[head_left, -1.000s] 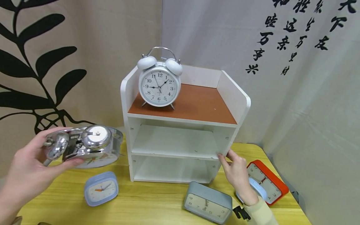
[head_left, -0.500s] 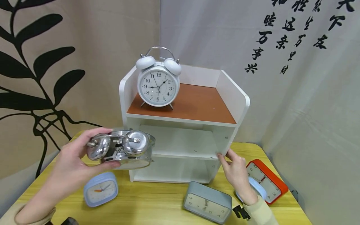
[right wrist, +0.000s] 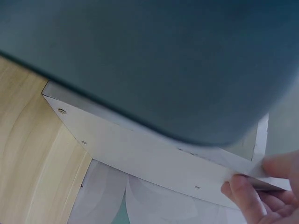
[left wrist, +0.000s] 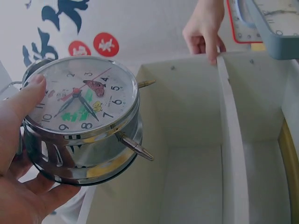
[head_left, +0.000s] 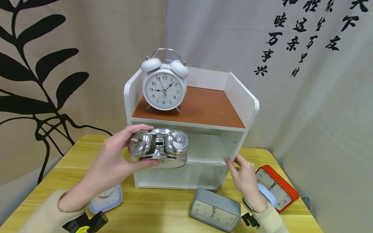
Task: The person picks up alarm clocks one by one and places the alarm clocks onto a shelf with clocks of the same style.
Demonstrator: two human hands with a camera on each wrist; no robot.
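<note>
My left hand grips a silver twin-bell alarm clock in front of the shelf's middle compartment. In the left wrist view the thumb presses on the clock's face, with the other fingers around its back; two short metal legs stick out. My right hand holds the right side edge of the white shelf unit, fingers pinching it near the middle board, as the right wrist view also shows. A white twin-bell alarm clock stands on the brown top board at the left.
On the wooden table lie a small blue clock behind the left forearm and a grey clock in front of the shelf. A red clock and a light-blue object are beside the right wrist. Curtains hang behind.
My left hand has carried the silver alarm clock rightward from the left of the shelf to in front of its middle compartment. The right hand has stayed on the shelf edge.
</note>
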